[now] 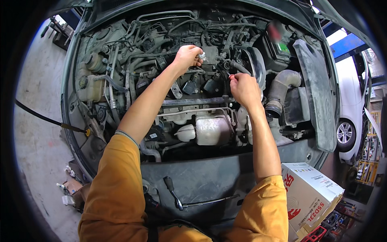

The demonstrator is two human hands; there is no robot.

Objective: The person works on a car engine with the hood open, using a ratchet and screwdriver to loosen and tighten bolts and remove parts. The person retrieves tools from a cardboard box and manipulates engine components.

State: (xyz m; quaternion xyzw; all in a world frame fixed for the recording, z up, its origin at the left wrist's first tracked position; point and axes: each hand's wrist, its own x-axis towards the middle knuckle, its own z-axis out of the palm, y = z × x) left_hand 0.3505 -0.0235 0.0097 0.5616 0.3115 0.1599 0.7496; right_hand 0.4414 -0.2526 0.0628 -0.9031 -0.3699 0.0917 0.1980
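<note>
Over the middle of an open engine bay, my left hand is closed, with a small whitish piece between its fingertips; its exact kind is too small to tell. To the right and a little nearer, my right hand is pinched, and a small bit shows at its fingertips that I cannot make out. Both hands are above the engine, among hoses, wiring and black plugs. A silvery metal cover lies nearer to me, below the hands.
A ratchet with a long extension lies on the dark front panel. A car battery sits far right, beside a ribbed intake hose and a long black cover. At lower right stands a cardboard box; beyond is a white car.
</note>
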